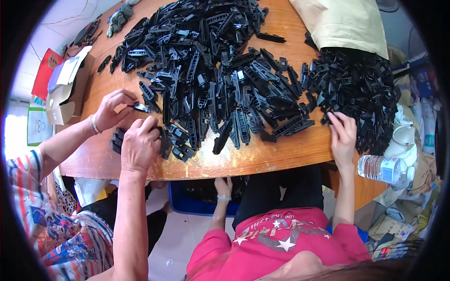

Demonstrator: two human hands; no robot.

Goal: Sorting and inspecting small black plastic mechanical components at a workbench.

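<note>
My right hand [343, 132] is at the table's right side, with thumb and fingertips closed on a small black plastic part [326, 118]. It touches the left edge of a heap of small black plastic parts [358, 93], which spills from a cream sack [344, 23]. Below the front edge of the table, my left hand [223, 187] hangs over a blue bin [191, 207], its fingers apart and no object visible in them. Long ladder-like black plastic pieces [241, 126] lie piled across the table's middle.
At the left, a co-worker's hands [139, 143] handle black pieces on the wooden table [300, 152]. A clear plastic bottle [382, 169] lies by the right edge. An open cardboard box [70, 96] stands at the far left.
</note>
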